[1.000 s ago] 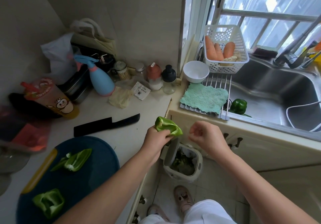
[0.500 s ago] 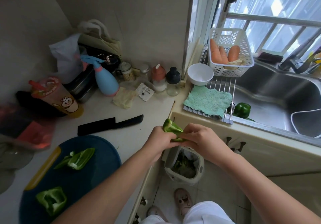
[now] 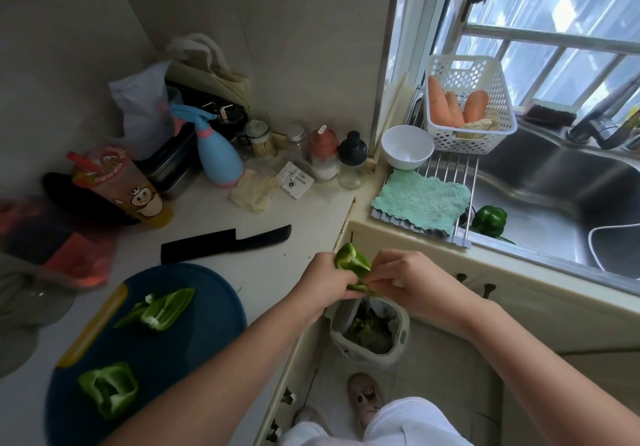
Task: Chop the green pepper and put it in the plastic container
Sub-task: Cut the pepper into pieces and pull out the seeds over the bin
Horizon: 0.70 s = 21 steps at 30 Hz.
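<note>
Left hand [image 3: 325, 283] and right hand [image 3: 407, 281] both grip a pepper piece [image 3: 351, 261] above the bin [image 3: 402, 333]; knife [image 3: 225, 244] rests on the white tabletop [image 3: 273, 272].

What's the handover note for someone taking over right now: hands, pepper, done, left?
Left hand grips a pepper piece above the floor bin; right hand pinches its lower edge.
Blue cutting board holds a long pepper section and a hollow pepper chunk; knife lies beyond it, unheld.
A whole pepper sits in the sink.
Done: one pepper split into pieces.
Left: likely finish trimming, chop everything, fill the plastic container, which I cannot pick out here.
</note>
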Tool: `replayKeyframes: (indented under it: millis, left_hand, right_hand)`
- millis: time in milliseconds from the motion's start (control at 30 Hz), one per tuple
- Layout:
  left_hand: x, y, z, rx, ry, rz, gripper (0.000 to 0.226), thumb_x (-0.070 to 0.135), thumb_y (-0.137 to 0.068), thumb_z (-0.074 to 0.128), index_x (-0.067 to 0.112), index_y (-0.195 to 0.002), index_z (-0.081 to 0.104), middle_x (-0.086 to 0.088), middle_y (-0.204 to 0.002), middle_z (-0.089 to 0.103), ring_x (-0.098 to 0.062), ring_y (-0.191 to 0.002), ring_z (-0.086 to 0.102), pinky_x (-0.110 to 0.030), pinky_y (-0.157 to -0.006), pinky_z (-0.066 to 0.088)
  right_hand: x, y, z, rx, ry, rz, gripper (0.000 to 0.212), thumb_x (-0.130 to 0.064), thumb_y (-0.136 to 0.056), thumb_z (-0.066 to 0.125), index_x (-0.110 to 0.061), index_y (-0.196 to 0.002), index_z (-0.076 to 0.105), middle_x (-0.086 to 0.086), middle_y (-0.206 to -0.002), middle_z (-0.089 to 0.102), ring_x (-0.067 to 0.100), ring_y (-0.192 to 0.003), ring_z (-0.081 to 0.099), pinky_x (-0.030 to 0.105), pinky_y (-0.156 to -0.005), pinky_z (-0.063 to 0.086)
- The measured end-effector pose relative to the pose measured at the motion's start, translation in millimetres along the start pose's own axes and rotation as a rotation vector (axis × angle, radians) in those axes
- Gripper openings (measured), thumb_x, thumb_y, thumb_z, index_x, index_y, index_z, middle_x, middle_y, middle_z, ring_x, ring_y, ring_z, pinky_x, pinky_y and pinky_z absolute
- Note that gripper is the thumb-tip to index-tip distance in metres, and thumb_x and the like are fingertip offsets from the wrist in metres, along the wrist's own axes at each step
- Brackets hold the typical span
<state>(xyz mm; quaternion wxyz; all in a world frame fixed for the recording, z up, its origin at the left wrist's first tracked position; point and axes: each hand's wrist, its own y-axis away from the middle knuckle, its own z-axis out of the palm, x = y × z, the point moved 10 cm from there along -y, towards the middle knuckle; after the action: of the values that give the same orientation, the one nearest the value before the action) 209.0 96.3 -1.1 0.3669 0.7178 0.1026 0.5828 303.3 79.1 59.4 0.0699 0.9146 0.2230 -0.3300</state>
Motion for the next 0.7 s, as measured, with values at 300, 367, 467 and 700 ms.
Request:
replayKeyframes:
  millis: [300, 367, 467, 700]
  left_hand:
    - [14, 5, 8, -0.07, -0.036, 0.006, 0.022, -0.013, -0.084, 0.05, -0.008, -0.103, 0.058, -0.022, -0.099, 0.063, -0.029, -0.087, 0.068, -0.028, -0.072, 0.059]
    - [19, 6, 8, -0.076, -0.001, 0.013, 0.02, -0.014, -0.084, 0.05, -0.008, -0.102, 0.057, -0.019, -0.094, 0.064, -0.026, -0.083, 0.068, -0.028, -0.071, 0.059]
    - [24, 8, 6, -0.074, 0.041, 0.027, 0.019, -0.014, -0.083, 0.05, -0.009, -0.1, 0.057, -0.019, -0.093, 0.063, -0.025, -0.082, 0.068, -0.027, -0.071, 0.059]
    - [28, 13, -7, -0.033, 0.159, 0.031, 0.028, -0.014, -0.085, 0.048, -0.012, -0.113, 0.054, -0.024, -0.112, 0.06, -0.029, -0.095, 0.065, -0.023, -0.066, 0.059]
  right_hand:
    - [-9, -5, -10, -0.076, 0.052, -0.059, 0.012, -0.019, -0.081, 0.073, -0.023, -0.091, 0.076, -0.015, -0.083, 0.064, -0.011, -0.065, 0.054, 0.005, -0.065, 0.047]
    - [-13, -6, -15, -0.025, 0.09, -0.072, 0.009, -0.018, -0.079, 0.074, -0.022, -0.087, 0.077, -0.015, -0.08, 0.062, -0.009, -0.061, 0.054, 0.005, -0.062, 0.047]
    - [-16, -7, -19, 0.063, 0.152, -0.074, 0.005, -0.015, -0.077, 0.075, -0.019, -0.08, 0.076, -0.006, -0.075, 0.064, 0.003, -0.058, 0.058, 0.018, -0.056, 0.052]
    - [19, 8, -44, 0.37, -0.145, 0.248, 0.01, -0.013, -0.081, 0.072, -0.017, -0.089, 0.076, -0.008, -0.082, 0.069, 0.001, -0.07, 0.063, 0.014, -0.069, 0.053]
